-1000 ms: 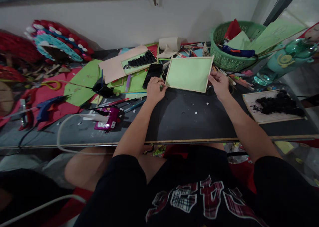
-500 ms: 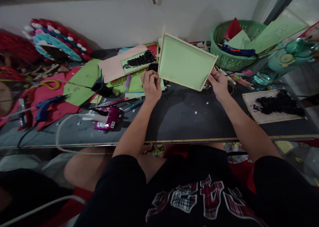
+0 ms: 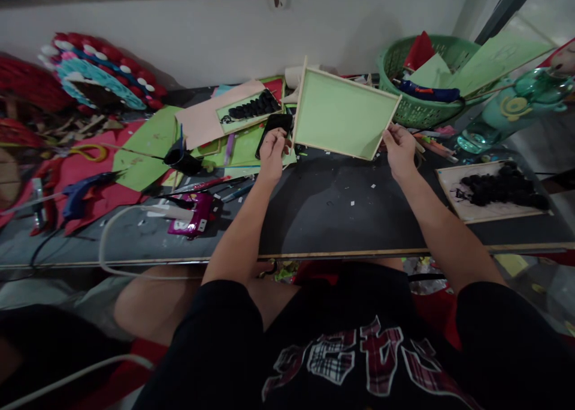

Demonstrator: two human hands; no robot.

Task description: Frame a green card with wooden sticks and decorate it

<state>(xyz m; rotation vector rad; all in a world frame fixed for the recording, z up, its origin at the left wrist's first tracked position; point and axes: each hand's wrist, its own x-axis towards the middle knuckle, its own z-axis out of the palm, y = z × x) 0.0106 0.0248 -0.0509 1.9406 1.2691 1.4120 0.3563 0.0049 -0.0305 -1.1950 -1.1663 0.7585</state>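
In my right hand (image 3: pixel 401 149) is the lower right edge of a shallow framed panel (image 3: pixel 344 113), pinched between thumb and fingers. Its face is pale green, with thin light wooden strips along its edges. The panel is tilted and raised off the dark tabletop. My left hand (image 3: pixel 273 152) is close to the panel's lower left corner, a small gap seeming to part them. Its fingers are curled together, and whatever they may hold is hidden. Just behind that hand lies a black phone (image 3: pixel 277 122), partly covered by it.
A green basket (image 3: pixel 390 68) and a teal bottle (image 3: pixel 507 113) stand at the back right. Nearer lies a framed board with black pieces (image 3: pixel 498 185). On the left are a blue glue gun (image 3: pixel 85 194), yellow-handled scissors (image 3: pixel 92 152), a purple power strip (image 3: pixel 193 215) and coloured sheets.
The panel was lifted from the table and tilted, then shifted slightly right and lowered a little at its left side. My left hand moved left, away from the panel's corner.
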